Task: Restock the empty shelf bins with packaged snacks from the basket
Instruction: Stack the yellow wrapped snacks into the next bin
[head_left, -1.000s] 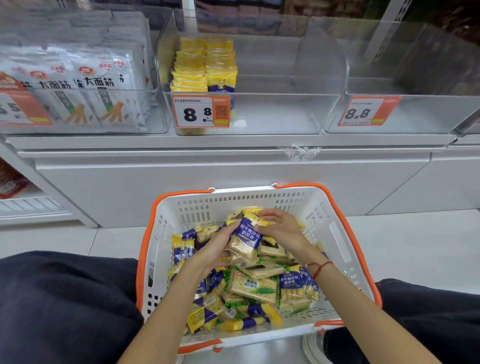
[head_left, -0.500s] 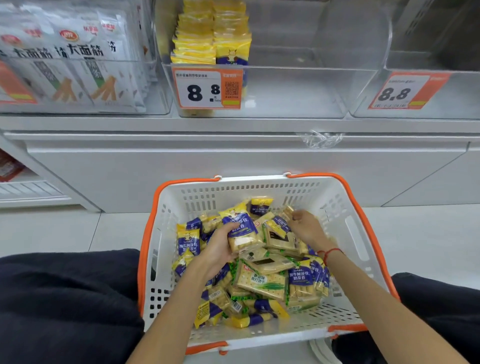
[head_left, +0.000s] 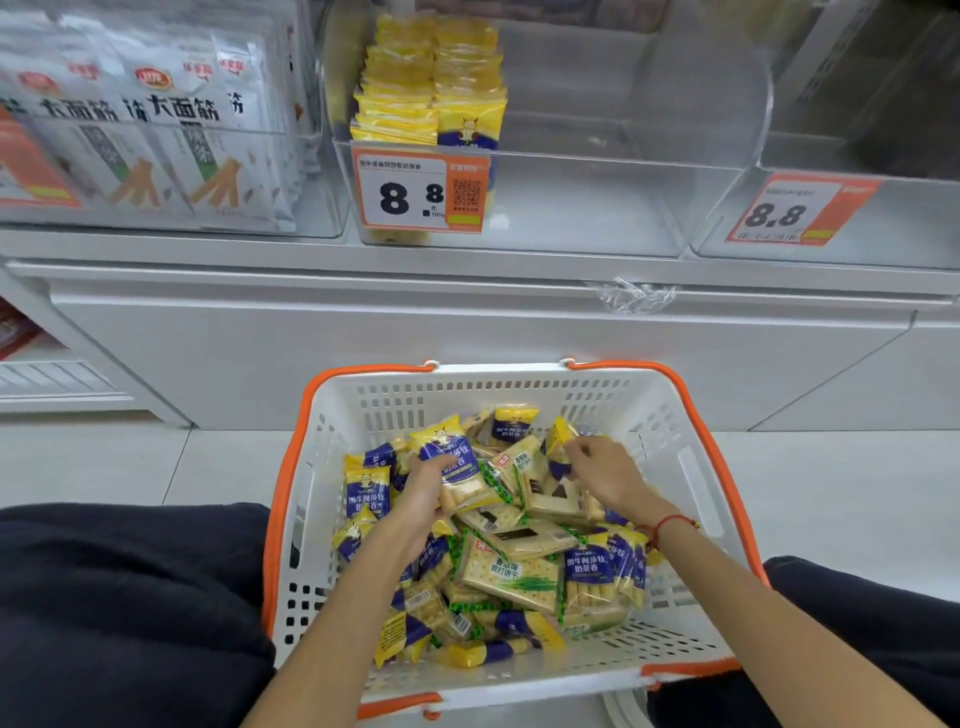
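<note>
While a yellow-and-blue snack pack (head_left: 457, 470) was gripped by the left hand (head_left: 427, 493), another pack (head_left: 560, 447) was pinched by the right hand (head_left: 608, 475), inside the white basket (head_left: 670, 431).

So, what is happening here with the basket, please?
A person sits before a white basket with orange rim, full of small snack packets. The left hand grips a blue-and-yellow packet; the right hand pinches another yellow packet in the pile. On the shelf above, the middle clear bin holds only two short stacks of yellow packets, so restocking is not finished.
</note>
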